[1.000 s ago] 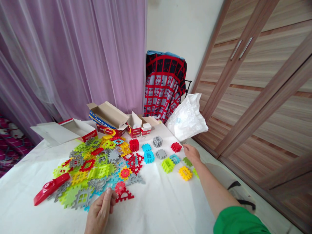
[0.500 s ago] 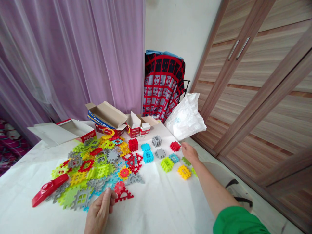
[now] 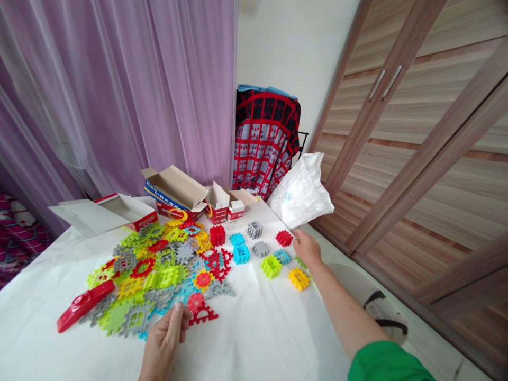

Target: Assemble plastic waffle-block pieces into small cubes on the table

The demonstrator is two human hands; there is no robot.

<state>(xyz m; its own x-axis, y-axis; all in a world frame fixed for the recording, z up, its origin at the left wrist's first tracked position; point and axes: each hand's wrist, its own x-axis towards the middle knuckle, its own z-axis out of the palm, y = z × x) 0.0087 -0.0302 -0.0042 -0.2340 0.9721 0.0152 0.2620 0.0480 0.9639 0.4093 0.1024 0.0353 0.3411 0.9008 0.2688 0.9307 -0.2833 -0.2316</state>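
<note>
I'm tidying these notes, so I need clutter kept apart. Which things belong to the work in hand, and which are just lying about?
Likely in the work:
red toothed block, at the right hand
interlocking plastic pieces, near the left hand
yellow toothed block

Likely lying about:
open cardboard boxes
white plastic bag
checked cloth

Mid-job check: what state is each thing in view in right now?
Toothed-piece pile: loose, overlapping
Left hand: loosely curled, at the pile's near edge
Red toothed piece: resting on the table
Right hand: beside that red piece, contact unclear
Blue-sided box: open
Leftmost box: open, flap spread
White bag: crumpled
Wardrobe doors: shut
Curtain: hanging in folds
</note>
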